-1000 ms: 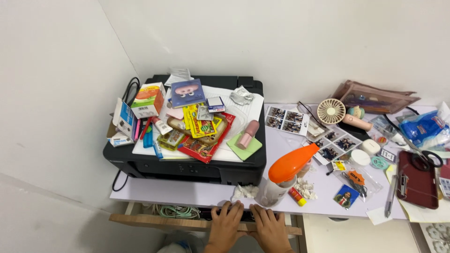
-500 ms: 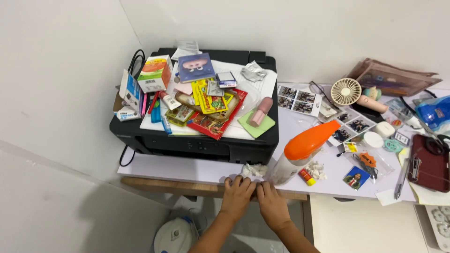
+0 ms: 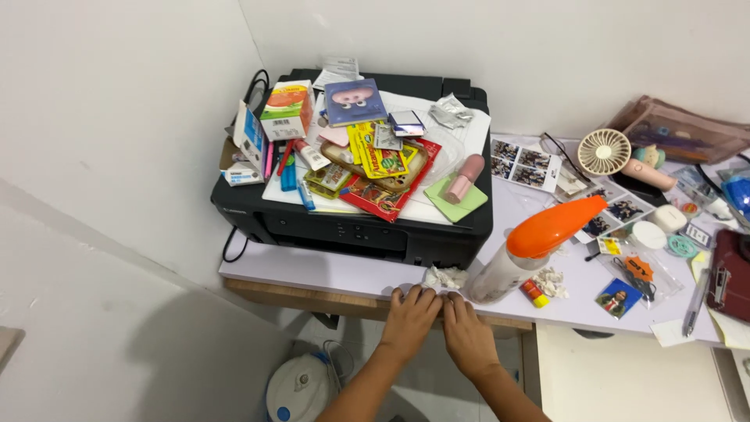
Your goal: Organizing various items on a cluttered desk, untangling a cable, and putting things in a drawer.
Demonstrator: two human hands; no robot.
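The wooden drawer front [image 3: 344,303] runs left to right under the desk's edge [image 3: 312,275], both flat, open hands, left hand [image 3: 410,319] and right hand [image 3: 467,334], pressed against it side by side.

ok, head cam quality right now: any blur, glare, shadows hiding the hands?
Head view: even, soft light, no glare. Left hand and right hand are sharp at the desk edge. A soft shadow falls on the wall below the desk. The printer clutter is crisp. Wide-angle lens bends the right edge slightly.

Two hands [image 3: 437,328], one black printer [image 3: 351,227], one orange-capped spray bottle [image 3: 527,250], one handheld fan [image 3: 617,156], one glue stick [image 3: 534,294].
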